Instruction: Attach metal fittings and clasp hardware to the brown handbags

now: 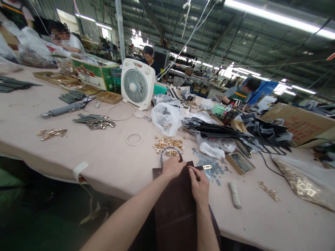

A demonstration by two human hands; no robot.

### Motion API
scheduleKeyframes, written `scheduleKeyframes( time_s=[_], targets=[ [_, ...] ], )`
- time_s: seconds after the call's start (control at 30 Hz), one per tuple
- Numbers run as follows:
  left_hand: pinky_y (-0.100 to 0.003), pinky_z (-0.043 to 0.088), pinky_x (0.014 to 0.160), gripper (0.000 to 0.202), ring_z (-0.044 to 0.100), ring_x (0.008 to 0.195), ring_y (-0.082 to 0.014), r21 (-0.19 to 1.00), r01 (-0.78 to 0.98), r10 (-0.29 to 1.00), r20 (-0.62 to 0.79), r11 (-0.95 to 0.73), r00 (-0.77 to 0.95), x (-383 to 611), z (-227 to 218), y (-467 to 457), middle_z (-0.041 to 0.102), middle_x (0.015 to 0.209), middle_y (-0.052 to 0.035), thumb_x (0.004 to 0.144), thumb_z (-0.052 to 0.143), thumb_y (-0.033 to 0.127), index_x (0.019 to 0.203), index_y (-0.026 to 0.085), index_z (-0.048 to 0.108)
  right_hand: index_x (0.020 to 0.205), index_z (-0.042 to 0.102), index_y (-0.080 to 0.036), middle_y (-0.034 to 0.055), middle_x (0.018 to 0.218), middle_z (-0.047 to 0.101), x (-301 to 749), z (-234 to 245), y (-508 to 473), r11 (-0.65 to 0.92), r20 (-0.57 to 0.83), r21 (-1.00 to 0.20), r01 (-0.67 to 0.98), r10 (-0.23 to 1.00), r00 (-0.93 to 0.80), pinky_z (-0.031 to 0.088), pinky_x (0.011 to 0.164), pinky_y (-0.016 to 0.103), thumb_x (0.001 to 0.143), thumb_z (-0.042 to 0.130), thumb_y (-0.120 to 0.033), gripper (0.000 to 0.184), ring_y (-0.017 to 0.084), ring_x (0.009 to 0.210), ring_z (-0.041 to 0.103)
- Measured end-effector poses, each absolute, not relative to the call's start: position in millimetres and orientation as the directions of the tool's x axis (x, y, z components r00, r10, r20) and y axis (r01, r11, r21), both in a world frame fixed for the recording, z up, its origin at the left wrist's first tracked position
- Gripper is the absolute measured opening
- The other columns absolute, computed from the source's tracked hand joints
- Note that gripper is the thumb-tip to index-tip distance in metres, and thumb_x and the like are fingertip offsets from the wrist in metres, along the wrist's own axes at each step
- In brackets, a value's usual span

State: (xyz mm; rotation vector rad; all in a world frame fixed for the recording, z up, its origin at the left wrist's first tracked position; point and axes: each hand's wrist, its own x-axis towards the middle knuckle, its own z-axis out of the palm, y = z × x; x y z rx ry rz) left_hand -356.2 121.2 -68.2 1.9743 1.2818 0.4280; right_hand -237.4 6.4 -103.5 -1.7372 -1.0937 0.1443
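Note:
A dark brown bag point(174, 216) hangs over the table's near edge, its wrapped loop handle point(167, 150) standing up at the top. My left hand point(173, 167) is closed on the bag's upper edge beside the handle. Close to its right, my right hand point(200, 184) pinches at the same edge, where a small fastening partly shows between the fingers. From there a short dark strap with a gold-coloured metal end point(207, 167) sticks out to the right. Just beyond the hands lie a heap of gold-coloured metal fittings point(167, 143) and many flat grey metal pieces point(209, 165).
A white box fan point(137, 83) stands at the back. Left of it lie a grey electric screwdriver point(64, 109) and straps with metal ends point(95, 121). A tape roll point(134, 139), a rolled grey cloth point(234, 195) and a bag of fittings point(303, 184) are around. Several people sit beyond.

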Motion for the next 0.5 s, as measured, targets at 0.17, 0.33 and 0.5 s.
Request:
scheduleKeyframes(
  time_s=[0.17, 0.33, 0.5],
  targets=[
    [-0.034, 0.052, 0.083, 0.05, 0.073, 0.1, -0.0293, 0.782, 0.555, 0.855, -0.055, -0.284, 0.515, -366, -58, 117, 0.079, 0.105, -0.008, 0.089, 0.055, 0.068, 0.099, 0.024, 0.076, 0.121, 0.071, -0.017, 0.0151, 0.117, 0.067, -250, -88, -14, 0.02, 0.585, -0.764, 0.645, 0.445, 0.678, 0.051, 0.095, 0.042, 0.098, 0.056, -0.056, 0.047, 0.027, 0.106, 0.063],
    [-0.031, 0.046, 0.069, 0.055, 0.07, 0.082, -0.0263, 0.827, 0.463, 0.826, 0.004, -0.32, 0.563, -379, -37, 114, 0.075, 0.084, -0.0069, 0.085, 0.06, 0.074, 0.083, 0.02, 0.072, 0.131, 0.066, -0.022, 0.015, 0.131, 0.066, -234, -74, -53, -0.058, 0.27, -0.923, 0.381, 0.607, 0.747, 0.049, 0.105, 0.048, 0.095, 0.053, -0.07, 0.061, 0.032, 0.119, 0.062],
    [-0.029, 0.039, 0.063, 0.056, 0.059, 0.066, -0.0185, 0.912, 0.193, 0.781, 0.183, -0.361, 0.597, -391, -1, 100, 0.062, 0.066, -0.0005, 0.086, 0.06, 0.074, 0.07, 0.02, 0.062, 0.127, 0.073, -0.022, 0.017, 0.129, 0.072, -195, -49, -91, -0.15, -0.218, -0.964, -0.219, 0.918, 0.33, 0.05, 0.105, 0.053, 0.087, 0.044, -0.088, 0.082, 0.037, 0.121, 0.066]
  ],
)
